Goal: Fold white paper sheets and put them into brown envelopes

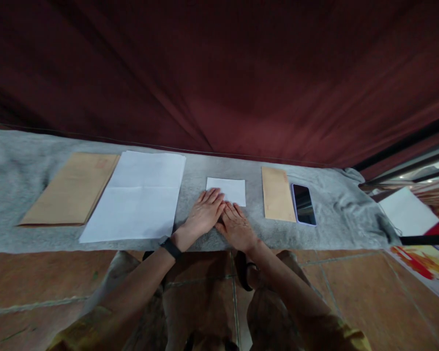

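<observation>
A small white rectangle of paper (232,189), which looks folded, lies on the grey cloth in front of me. My left hand (206,209) rests flat on its near left part, with the fingers stretched out. Beside it, my right hand (237,225) lies palm down with the fingers extended over the paper's near edge. The two hands touch or nearly touch at the thumbs. Part of the paper's near edge is hidden under the fingers. To the left of my hands lies a stack of large white paper sheets (139,202) with a crease across the middle.
Brown envelopes (71,187) are stacked at the far left. A single brown envelope (278,195) and a smartphone (304,204) lie on the right. The grey cloth (336,209) covers a narrow bench before a dark red curtain (219,73). A colourful printed box (429,268) stands lower right.
</observation>
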